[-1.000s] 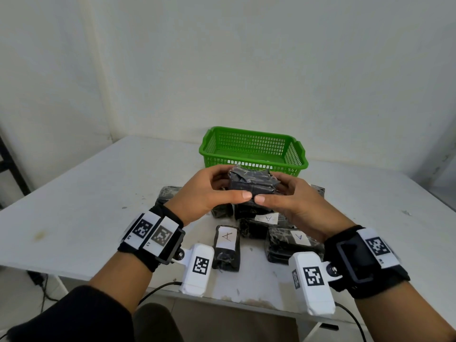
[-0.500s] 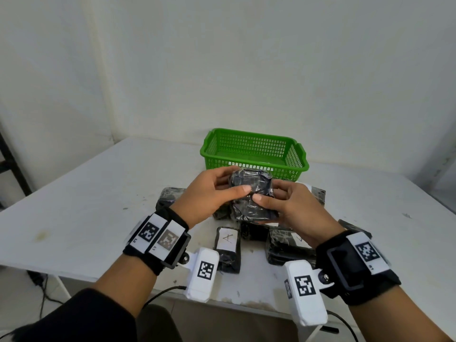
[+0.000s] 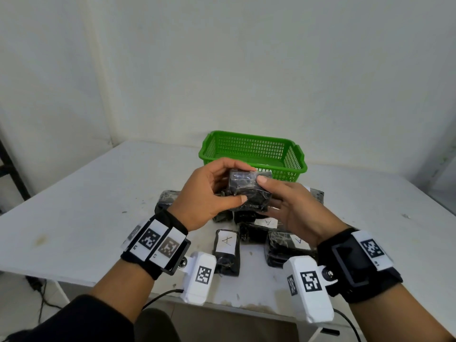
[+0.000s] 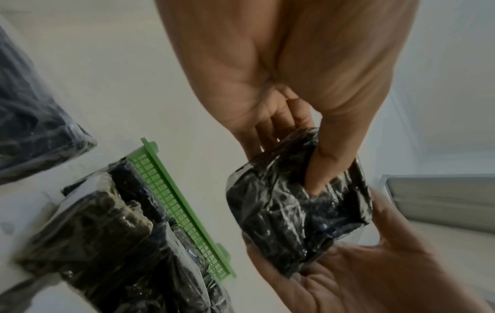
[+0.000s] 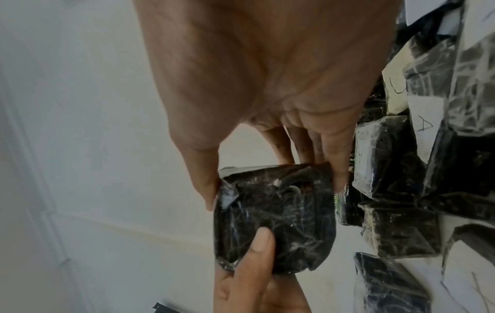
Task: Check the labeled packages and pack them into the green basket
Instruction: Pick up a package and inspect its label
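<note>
Package point(image 3: 249, 191) check, two-handed, above the table point(image 3: 86, 193) pile.
Left hand point(image 3: 204, 193) and right hand point(image 3: 293, 211) both clamp fingers and thumbs on the black wrap; no label faces up, so turn it slowly, grip firm. Nearer packs read "A" point(image 3: 226, 240). Green basket point(image 3: 254, 151) stands beyond, apparently unfilled.

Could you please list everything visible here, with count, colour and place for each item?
held package: one, black, shiny wrap, raised in front of the basket, no label showing
packages on table: several, black, clustered near the front edge; three show white "A" labels
green basket: one, green, behind the pile
table: one, white, scuffed
wrist cameras: two, white, under the wrists
left hand: grips held package
right hand: grips held package
</note>
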### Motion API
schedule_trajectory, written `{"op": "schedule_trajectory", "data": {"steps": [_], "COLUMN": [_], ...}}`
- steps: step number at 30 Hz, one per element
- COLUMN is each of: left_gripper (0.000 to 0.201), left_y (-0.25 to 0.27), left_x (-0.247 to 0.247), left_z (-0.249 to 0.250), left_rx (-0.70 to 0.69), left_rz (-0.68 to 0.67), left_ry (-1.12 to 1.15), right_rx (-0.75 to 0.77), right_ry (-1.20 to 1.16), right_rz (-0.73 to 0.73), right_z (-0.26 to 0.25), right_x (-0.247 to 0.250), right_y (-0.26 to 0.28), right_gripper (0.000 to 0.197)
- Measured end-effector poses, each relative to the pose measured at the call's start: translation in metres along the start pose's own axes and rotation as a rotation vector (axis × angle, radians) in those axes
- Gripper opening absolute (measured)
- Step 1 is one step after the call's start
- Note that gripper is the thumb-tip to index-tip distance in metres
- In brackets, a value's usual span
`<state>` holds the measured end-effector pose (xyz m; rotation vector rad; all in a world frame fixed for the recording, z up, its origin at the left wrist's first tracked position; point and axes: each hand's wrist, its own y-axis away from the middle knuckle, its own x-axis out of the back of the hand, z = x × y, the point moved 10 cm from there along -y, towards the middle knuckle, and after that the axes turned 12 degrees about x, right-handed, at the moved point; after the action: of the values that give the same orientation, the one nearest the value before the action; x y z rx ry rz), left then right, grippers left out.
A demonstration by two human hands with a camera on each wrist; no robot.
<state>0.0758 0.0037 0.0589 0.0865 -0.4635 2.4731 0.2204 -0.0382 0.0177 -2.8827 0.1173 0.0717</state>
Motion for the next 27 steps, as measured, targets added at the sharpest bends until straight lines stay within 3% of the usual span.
{"op": "schedule_trajectory", "data": {"steps": [3, 7, 10, 13, 16, 20, 24, 27], "left_gripper": [0.078, 0.065, 0.062, 0.066, 0.070, 0.071, 0.078, 0.073], "left_y": [-0.003, -0.005, -0.008, -0.008, -0.007, -0.006, -0.010, -0.011], "left_x": [-0.005, -0.011, -0.005, -0.002, -0.002, -0.009, -0.005, -0.005], "left_z": [-0.013, -0.035, -0.038, -0.035, -0.030, -0.034, -0.039, -0.041], "left_rx": [0.114, 0.325, 0.317, 0.281, 0.241, 0.301, 0.319, 0.336], "left_rz": [-0.070, -0.130, -0.053, -0.003, -0.019, -0.103, -0.040, -0.038], "left_ry": [-0.090, 0.055, 0.083, 0.043, 0.058, 0.094, 0.056, 0.119], "right_rx": [0.067, 0.104, 0.109, 0.071, 0.090, 0.113, 0.056, 0.039], "right_ry": [0.000, -0.007, -0.019, -0.005, 0.066, 0.110, 0.046, 0.017], "right_rz": [0.016, 0.060, 0.026, -0.040, -0.066, -0.047, -0.048, -0.060], "right_z": [-0.007, -0.011, -0.010, -0.007, -0.010, -0.014, -0.006, -0.002], "right_x": [0.005, 0.011, 0.008, 0.001, 0.000, 0.004, 0.005, 0.005], "right_y": [-0.002, -0.004, -0.003, -0.002, 0.000, 0.001, 0.002, 0.002], "right_gripper": [0.047, 0.063, 0.055, 0.062, 0.057, 0.053, 0.053, 0.053]}}
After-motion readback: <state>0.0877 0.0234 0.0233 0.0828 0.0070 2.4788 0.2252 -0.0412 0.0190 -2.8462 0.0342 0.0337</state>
